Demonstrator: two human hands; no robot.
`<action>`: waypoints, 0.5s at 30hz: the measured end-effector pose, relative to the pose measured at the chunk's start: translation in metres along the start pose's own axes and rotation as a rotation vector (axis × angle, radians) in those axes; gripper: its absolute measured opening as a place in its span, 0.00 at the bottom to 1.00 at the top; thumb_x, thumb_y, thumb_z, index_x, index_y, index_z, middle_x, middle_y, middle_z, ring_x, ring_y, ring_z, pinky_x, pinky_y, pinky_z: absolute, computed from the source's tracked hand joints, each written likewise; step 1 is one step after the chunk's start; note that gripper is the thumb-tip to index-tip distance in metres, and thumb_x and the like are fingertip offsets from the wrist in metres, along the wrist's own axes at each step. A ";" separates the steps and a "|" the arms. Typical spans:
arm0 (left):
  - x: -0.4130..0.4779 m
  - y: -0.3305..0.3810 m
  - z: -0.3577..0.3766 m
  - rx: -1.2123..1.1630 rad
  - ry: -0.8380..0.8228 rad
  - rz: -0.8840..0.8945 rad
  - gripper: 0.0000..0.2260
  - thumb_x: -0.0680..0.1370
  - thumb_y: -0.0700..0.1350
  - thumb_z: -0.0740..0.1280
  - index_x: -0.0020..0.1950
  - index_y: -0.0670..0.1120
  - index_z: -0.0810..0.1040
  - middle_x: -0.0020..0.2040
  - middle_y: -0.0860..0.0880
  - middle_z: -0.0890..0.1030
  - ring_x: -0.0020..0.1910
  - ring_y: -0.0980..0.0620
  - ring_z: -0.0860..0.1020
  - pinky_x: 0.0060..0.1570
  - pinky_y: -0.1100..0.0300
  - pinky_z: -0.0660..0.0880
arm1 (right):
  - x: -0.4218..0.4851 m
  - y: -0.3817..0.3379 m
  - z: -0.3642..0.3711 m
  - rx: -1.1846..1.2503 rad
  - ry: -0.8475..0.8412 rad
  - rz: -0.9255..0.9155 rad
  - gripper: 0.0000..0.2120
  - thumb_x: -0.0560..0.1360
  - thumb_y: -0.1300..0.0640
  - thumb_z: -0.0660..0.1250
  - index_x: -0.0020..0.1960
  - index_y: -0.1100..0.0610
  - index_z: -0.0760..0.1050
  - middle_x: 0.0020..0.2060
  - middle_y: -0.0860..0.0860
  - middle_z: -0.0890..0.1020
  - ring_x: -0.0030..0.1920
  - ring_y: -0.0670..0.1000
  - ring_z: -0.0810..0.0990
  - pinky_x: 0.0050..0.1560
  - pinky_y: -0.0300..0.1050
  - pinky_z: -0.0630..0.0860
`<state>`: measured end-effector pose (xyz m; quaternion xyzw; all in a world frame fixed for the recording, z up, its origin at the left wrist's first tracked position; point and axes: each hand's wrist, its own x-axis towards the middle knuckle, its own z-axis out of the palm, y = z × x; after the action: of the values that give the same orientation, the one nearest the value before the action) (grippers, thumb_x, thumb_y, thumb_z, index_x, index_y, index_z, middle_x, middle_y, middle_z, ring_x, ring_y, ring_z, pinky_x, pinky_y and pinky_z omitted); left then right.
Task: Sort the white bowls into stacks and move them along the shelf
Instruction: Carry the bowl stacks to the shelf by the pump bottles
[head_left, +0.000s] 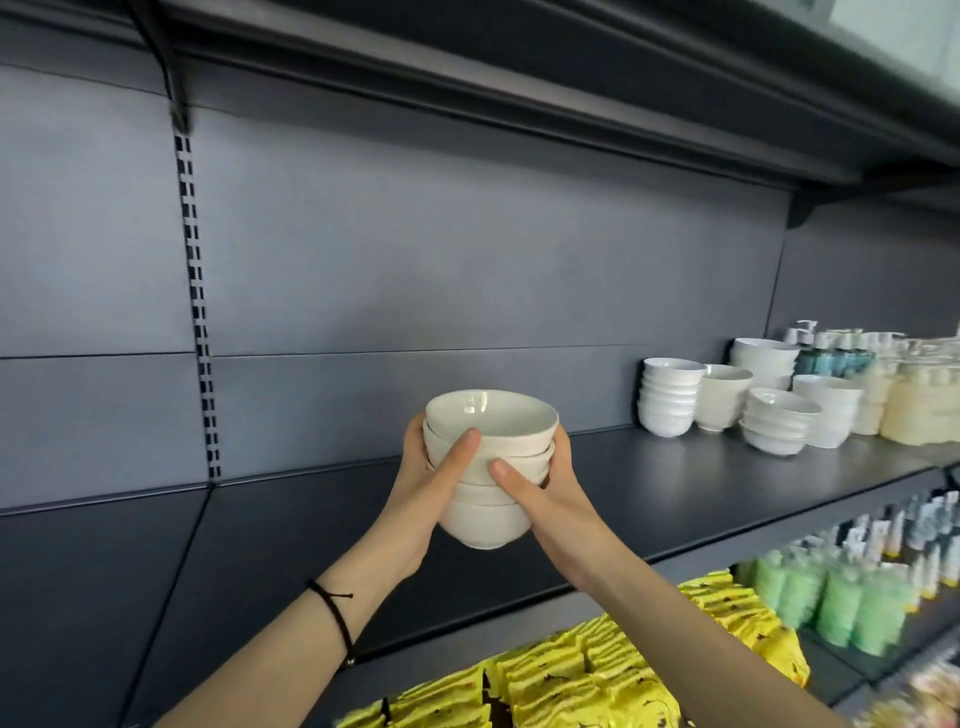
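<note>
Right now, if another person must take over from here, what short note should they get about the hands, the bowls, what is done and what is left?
Left hand: grips the stack of white bowls on its left side.
Right hand: grips the same stack on the right.
Bowls: this stack is in the air over the shelf, not set down. Other bowl stacks stand at the shelf's right end.
Done: one stack gathered.
Left: set it on the shelf, then probably move the other stacks.
</note>
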<state>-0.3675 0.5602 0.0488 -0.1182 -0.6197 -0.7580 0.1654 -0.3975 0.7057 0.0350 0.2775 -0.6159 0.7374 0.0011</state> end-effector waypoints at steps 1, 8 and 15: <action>0.003 -0.004 0.012 0.001 -0.007 -0.007 0.35 0.62 0.62 0.69 0.67 0.60 0.63 0.61 0.57 0.76 0.58 0.58 0.77 0.52 0.61 0.76 | -0.001 -0.001 -0.013 0.002 0.011 0.002 0.41 0.67 0.50 0.77 0.73 0.43 0.58 0.63 0.46 0.78 0.61 0.44 0.79 0.53 0.40 0.79; 0.039 -0.045 0.088 0.014 -0.077 -0.046 0.30 0.64 0.61 0.68 0.64 0.60 0.65 0.61 0.56 0.76 0.58 0.58 0.77 0.54 0.59 0.76 | 0.007 0.006 -0.104 -0.005 0.089 0.001 0.44 0.63 0.46 0.78 0.73 0.42 0.59 0.65 0.46 0.77 0.63 0.46 0.78 0.53 0.41 0.80; 0.096 -0.079 0.123 0.006 -0.165 -0.100 0.26 0.66 0.59 0.68 0.63 0.61 0.65 0.61 0.56 0.77 0.58 0.57 0.78 0.57 0.54 0.77 | 0.040 0.025 -0.164 -0.009 0.145 -0.015 0.41 0.66 0.50 0.77 0.73 0.44 0.60 0.63 0.45 0.79 0.62 0.46 0.79 0.54 0.42 0.79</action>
<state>-0.4899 0.6850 0.0396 -0.1487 -0.6386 -0.7511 0.0763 -0.5069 0.8355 0.0138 0.2280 -0.6153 0.7528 0.0526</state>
